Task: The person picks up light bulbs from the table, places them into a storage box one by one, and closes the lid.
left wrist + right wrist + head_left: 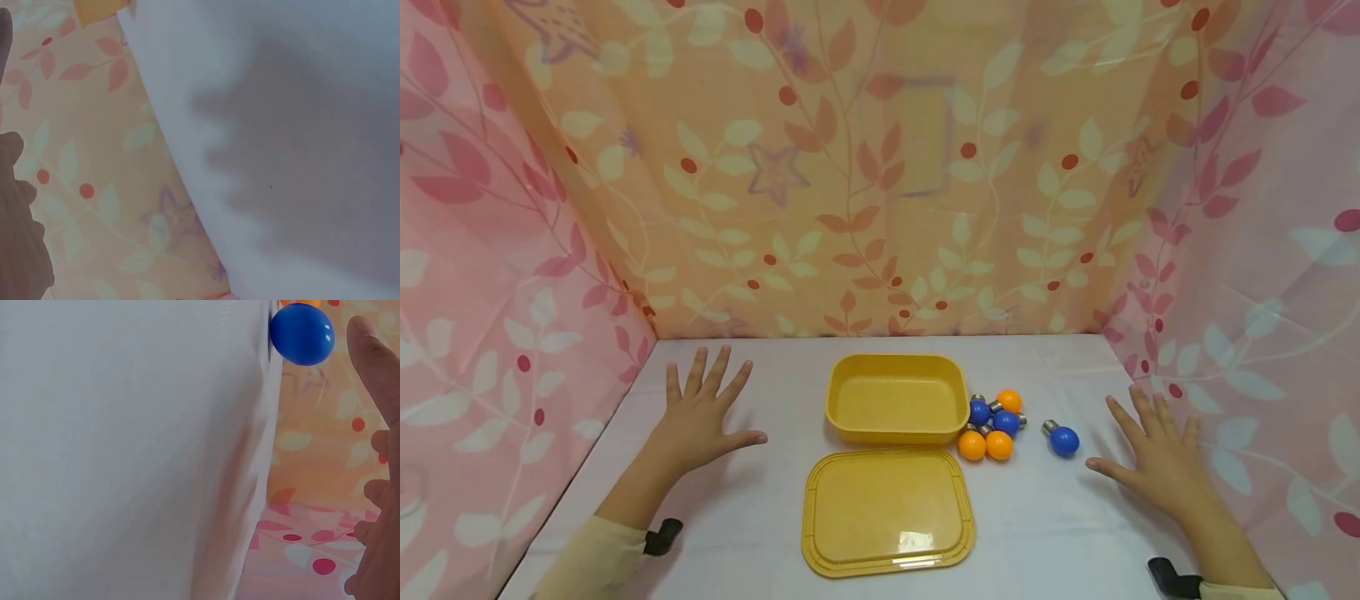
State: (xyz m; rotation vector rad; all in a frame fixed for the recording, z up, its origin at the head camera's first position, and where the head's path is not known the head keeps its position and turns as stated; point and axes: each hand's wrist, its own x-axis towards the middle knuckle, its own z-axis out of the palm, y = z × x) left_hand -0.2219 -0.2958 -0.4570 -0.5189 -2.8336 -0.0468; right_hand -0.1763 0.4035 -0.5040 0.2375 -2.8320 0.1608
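Note:
My left hand (698,425) is spread over the left side of the white table, fingers straight, holding nothing. On the right, my right hand (1161,458) has its fingers fanned out and holds nothing either. Nearest to it lies a blue bulb (1063,441) with a silver screw base, also large in the right wrist view. A yellow rectangular box (897,433) stands uncovered in the middle, nothing inside it. In front of it lies its flat yellow lid (887,510). Against the box's right side cluster several small bulbs, among them an orange bulb (999,445) and a blue bulb (1006,423).
Patterned cloth surrounds the table: an orange back curtain (850,208), a pink left curtain (490,250) and a pink right curtain (1262,275). A white cloth (737,542) covers the table. Black wrist devices show at both sleeves.

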